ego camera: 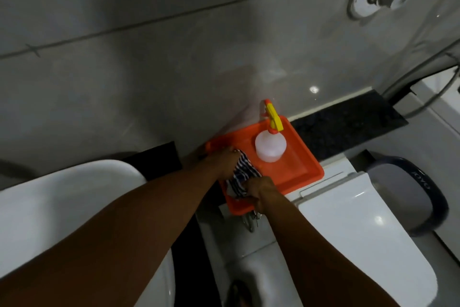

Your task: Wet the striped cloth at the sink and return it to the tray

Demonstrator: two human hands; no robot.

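Gripping striped cloth (241, 175), both hands' fingers closed on it | long axis wall-to-viewer | over orange tray (298, 167)

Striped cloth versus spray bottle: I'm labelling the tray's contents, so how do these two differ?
The striped cloth is dark-and-white striped and crumpled; the spray bottle is pale and translucent with a yellow-and-orange trigger head. The cloth lies bunched at the near-left part of the orange tray, gripped by the left hand and right hand; the bottle stands upright, untouched. Both sit in the tray.
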